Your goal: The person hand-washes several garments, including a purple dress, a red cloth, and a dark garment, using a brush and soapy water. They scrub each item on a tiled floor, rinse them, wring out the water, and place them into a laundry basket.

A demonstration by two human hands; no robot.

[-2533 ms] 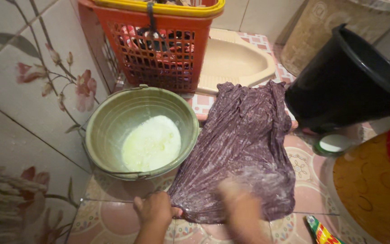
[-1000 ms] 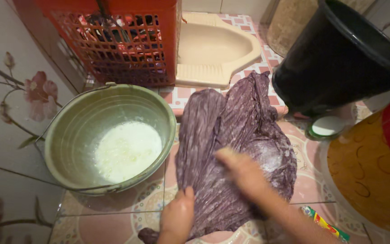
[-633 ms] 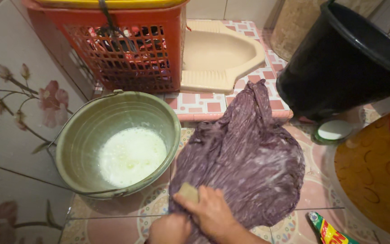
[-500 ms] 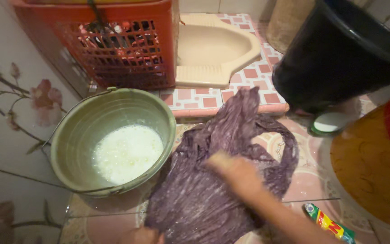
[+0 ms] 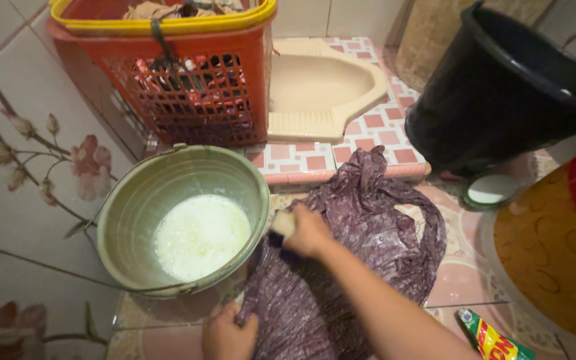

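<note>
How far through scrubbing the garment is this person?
Done: the purple pleated cloth is wet with soap streaks. In hand: right hand rubs a pale block on it; left hand pins the hem. Left: no rinsing seen; green bucket holds suds.

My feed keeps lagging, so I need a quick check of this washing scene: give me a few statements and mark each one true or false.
1. The right hand holds a small pale scrubbing block against the purple cloth. True.
2. The left hand is dipped in the green bucket. False: it grips the near edge of the cloth.
3. The green bucket holds foamy white water. True.
4. The red basket is empty. False: clothes show inside it.
5. The black bucket lies on the cloth. False: it is apart, to the right.
</note>
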